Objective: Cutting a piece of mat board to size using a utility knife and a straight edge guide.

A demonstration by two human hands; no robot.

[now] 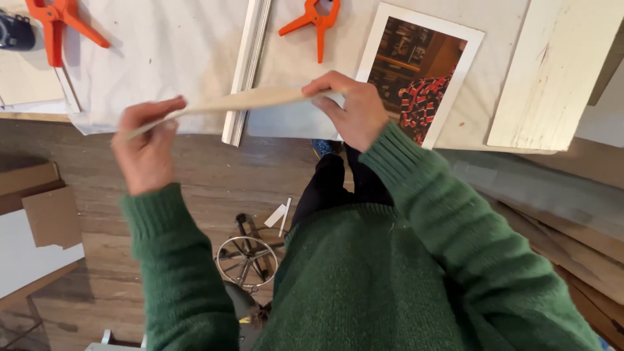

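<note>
Two hands, left hand (146, 146), right hand (351, 110), gripping board (250, 99)

Open air over the floor, clutter along the table edge

Left hand (146, 146) and right hand (351, 110) span a thin wooden strip (240, 102) in free air. Ahead: white moulding (247, 65) lies across the table edge, orange clamps (58, 23) (315, 19) beyond, framed picture (422, 71) just right, pale board (552, 71) farther right. White cloth (156, 52) between moulding and left clamp lies bare.

A framing workshop: orange spring clamps (58, 26), moulding strips (247, 68), board offcuts (52, 218).
</note>
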